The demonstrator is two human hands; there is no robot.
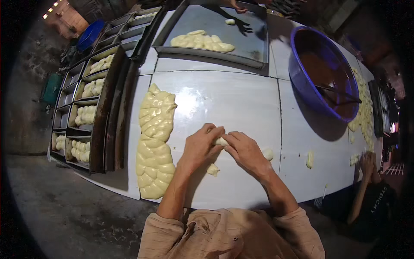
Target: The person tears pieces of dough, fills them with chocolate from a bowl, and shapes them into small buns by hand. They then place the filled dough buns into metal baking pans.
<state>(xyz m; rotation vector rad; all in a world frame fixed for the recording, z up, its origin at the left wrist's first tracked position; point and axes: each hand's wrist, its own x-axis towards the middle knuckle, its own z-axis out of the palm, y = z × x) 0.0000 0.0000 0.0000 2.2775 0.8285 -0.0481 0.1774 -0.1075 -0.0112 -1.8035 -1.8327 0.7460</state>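
Note:
Between my two hands, low over the middle of the white table, is a small pale piece of dough (221, 142). My left hand (202, 144) grips its left end with curled fingers, and my right hand (246, 151) pinches the other end. Much of the piece is hidden by the fingers. A loose scrap of dough (212, 169) lies just below my left hand. Another dough lump (268, 154) rests beside my right wrist. Left of my forearm stretches a long slab of many joined dough pieces (155, 138), glossy and pale yellow.
Baking tins (98, 125), some holding dough, line the left side. A large metal tray (254, 64) with dough stands at the back. A purple basin (297, 80) of brown filling sits at right. Another person's hand (368, 164) works at the right edge; another hand (238, 6) shows over the tray.

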